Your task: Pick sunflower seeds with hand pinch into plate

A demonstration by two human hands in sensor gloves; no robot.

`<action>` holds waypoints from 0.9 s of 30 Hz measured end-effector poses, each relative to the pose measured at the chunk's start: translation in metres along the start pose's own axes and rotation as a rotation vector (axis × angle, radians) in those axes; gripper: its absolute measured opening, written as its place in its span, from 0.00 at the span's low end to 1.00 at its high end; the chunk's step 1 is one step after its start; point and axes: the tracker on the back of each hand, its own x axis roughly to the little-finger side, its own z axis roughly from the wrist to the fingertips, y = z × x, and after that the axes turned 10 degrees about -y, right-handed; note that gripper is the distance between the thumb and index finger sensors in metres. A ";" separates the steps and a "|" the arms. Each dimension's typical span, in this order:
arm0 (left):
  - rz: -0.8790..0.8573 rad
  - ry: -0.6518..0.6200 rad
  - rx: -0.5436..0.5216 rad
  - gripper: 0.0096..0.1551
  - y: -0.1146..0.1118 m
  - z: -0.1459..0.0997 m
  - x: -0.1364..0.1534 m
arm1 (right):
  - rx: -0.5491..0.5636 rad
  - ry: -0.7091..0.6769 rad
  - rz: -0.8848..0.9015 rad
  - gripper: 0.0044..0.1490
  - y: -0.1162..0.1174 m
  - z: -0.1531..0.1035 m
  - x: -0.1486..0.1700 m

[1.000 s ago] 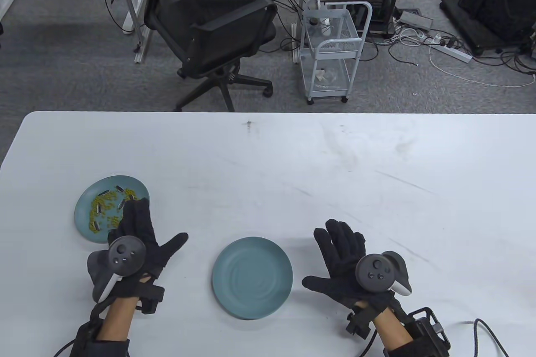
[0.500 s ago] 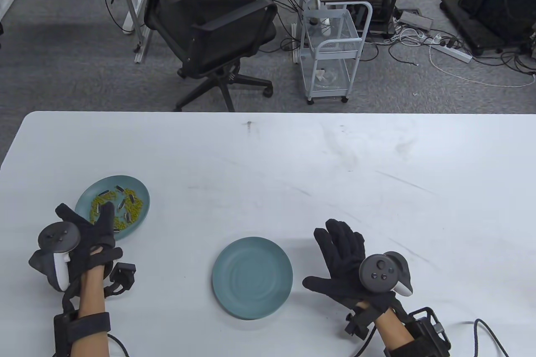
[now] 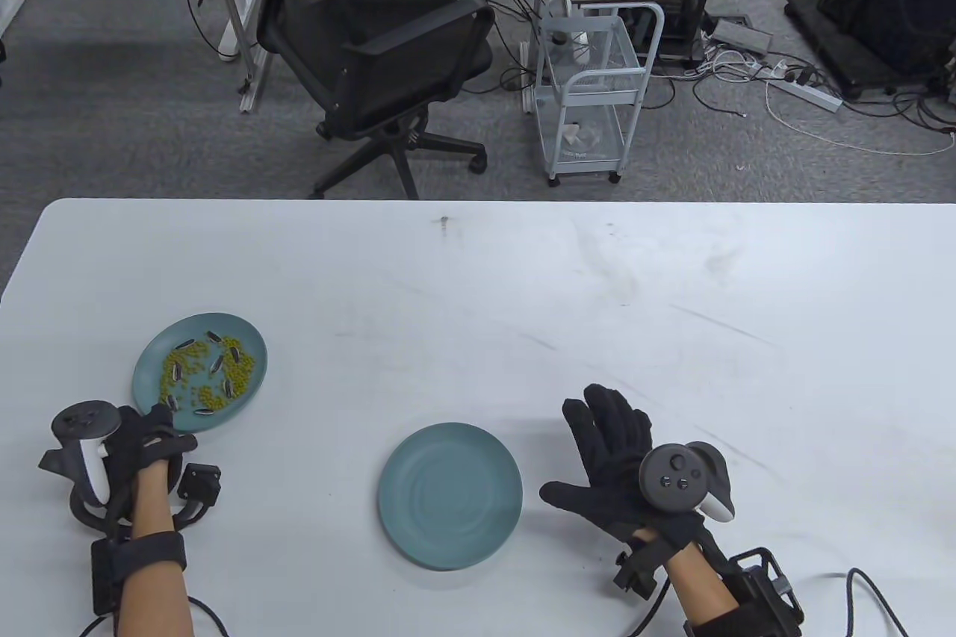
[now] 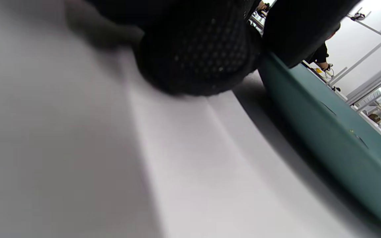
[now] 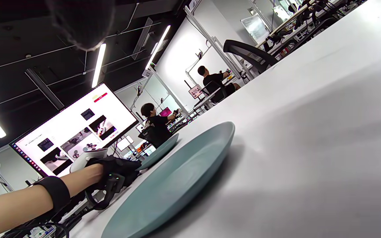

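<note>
The seed plate (image 3: 146,376) at the left holds black-and-white striped sunflower seeds (image 3: 217,366) among small yellow-green grains. An empty teal plate (image 3: 448,493) lies near the front centre. My left hand (image 3: 160,428) is turned on its side at the seed plate's near-left rim. In the left wrist view one fingertip (image 4: 193,49) presses the table beside the rim (image 4: 326,132) and another lies over it, so the hand grips the rim. My right hand (image 3: 597,443) rests flat and open, fingers spread, to the right of the empty plate (image 5: 177,172), holding nothing.
The white table (image 3: 523,308) stretches far back and right. A black office chair (image 3: 388,54) and a white cart (image 3: 590,92) stand on the floor behind the table. A cable (image 3: 874,592) trails from my right wrist.
My left hand drew back from over the seed plate, moving left and toward the front edge, rolled onto its side and settled at the plate's near rim. The right hand barely moved.
</note>
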 end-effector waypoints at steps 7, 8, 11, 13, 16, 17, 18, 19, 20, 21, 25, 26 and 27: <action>-0.098 -0.023 0.051 0.28 -0.002 0.006 0.002 | 0.019 0.010 -0.004 0.67 0.000 0.002 -0.001; -0.117 -0.026 0.058 0.28 -0.002 0.005 0.001 | 0.018 0.009 -0.005 0.67 0.000 0.002 -0.001; -0.199 -0.071 0.021 0.28 -0.003 0.002 -0.003 | 0.016 0.008 -0.003 0.67 0.000 0.001 -0.001; -0.259 -0.081 0.005 0.28 -0.005 0.000 -0.005 | 0.021 0.003 0.012 0.67 0.001 0.000 -0.002; -0.336 -0.078 0.031 0.29 -0.010 0.000 -0.001 | 0.022 0.010 0.022 0.67 0.001 -0.001 -0.002; -0.358 -0.069 0.041 0.29 -0.011 0.001 0.000 | 0.023 0.013 0.025 0.67 0.001 -0.001 -0.002; -0.366 -0.072 0.050 0.30 -0.010 0.001 0.001 | 0.024 0.014 0.027 0.67 0.001 -0.001 -0.001; -0.374 -0.074 0.055 0.30 -0.010 0.001 0.002 | 0.026 0.018 0.031 0.67 0.001 -0.001 -0.001; -0.379 -0.075 0.058 0.30 -0.010 0.002 0.002 | 0.027 0.019 0.035 0.66 0.001 -0.002 -0.001; -0.388 -0.079 0.065 0.30 -0.010 0.002 0.003 | 0.029 0.021 0.039 0.67 0.001 -0.002 0.000; -0.472 -0.122 0.105 0.30 -0.011 0.003 0.004 | 0.034 0.027 0.047 0.66 0.000 -0.002 0.000; -0.507 -0.138 0.099 0.30 -0.011 0.003 0.003 | 0.035 0.030 0.049 0.66 0.000 -0.002 0.000; -0.537 -0.152 0.098 0.30 -0.011 0.003 0.002 | 0.034 0.031 0.051 0.66 0.000 -0.002 0.000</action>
